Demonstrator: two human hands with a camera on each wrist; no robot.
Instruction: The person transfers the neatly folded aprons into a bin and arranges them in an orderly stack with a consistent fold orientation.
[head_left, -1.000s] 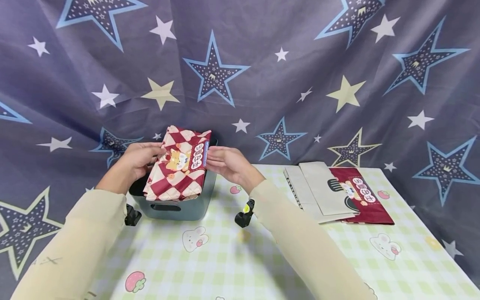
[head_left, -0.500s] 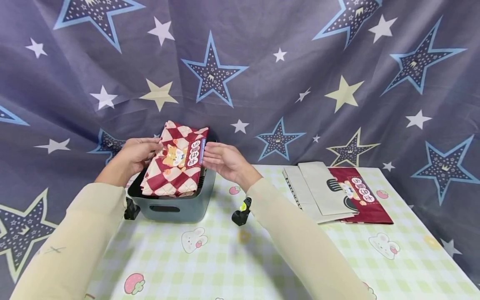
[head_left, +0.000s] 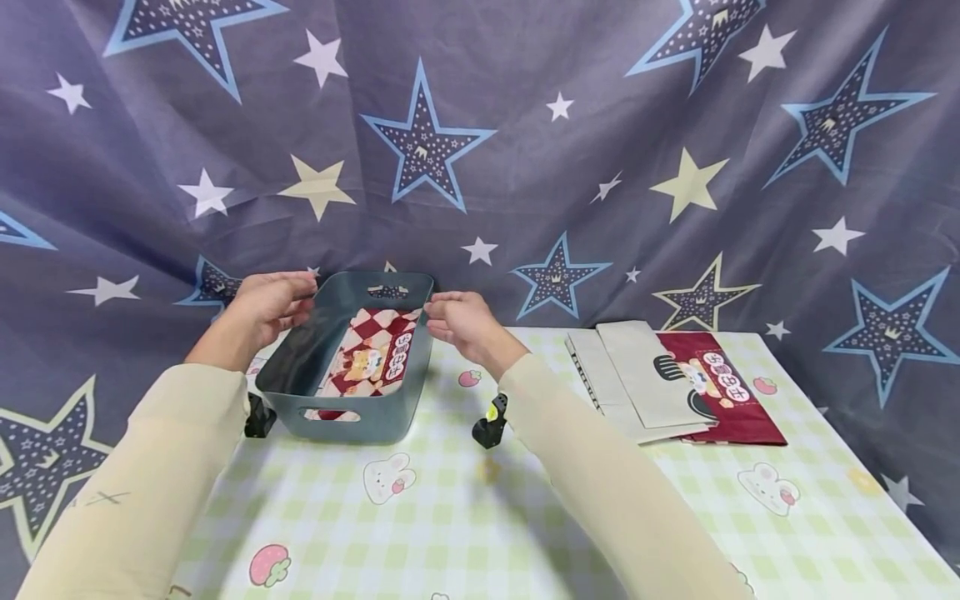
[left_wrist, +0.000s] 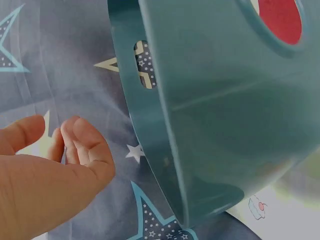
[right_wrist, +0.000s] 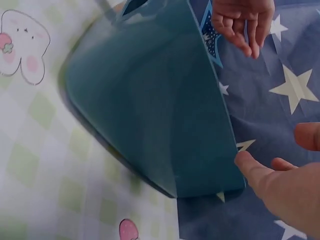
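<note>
Left hand [head_left: 268,308]: fingers relaxed and loosely bent, thumb apart from them, just beside the bin's left rim and clear of it in the left wrist view. Right hand [head_left: 471,327]: fingers extended, with the tips at the far right corner of the rim; whether they touch it cannot be told. Between the hands stands a blue-green bin [head_left: 386,419] with rounded corners and oval handle slots. Inside, toward the right side, lies a folded checkered fabric [head_left: 372,342], patterned in maroon and cream diamonds, with an orange cartoon animal and white lettering on a maroon panel; part shows through the near slot. Farther right, a pale folded piece [head_left: 637,375] overlaps a maroon folded piece [head_left: 738,404] on a green-checked tablecloth [head_left: 450,525].
</note>
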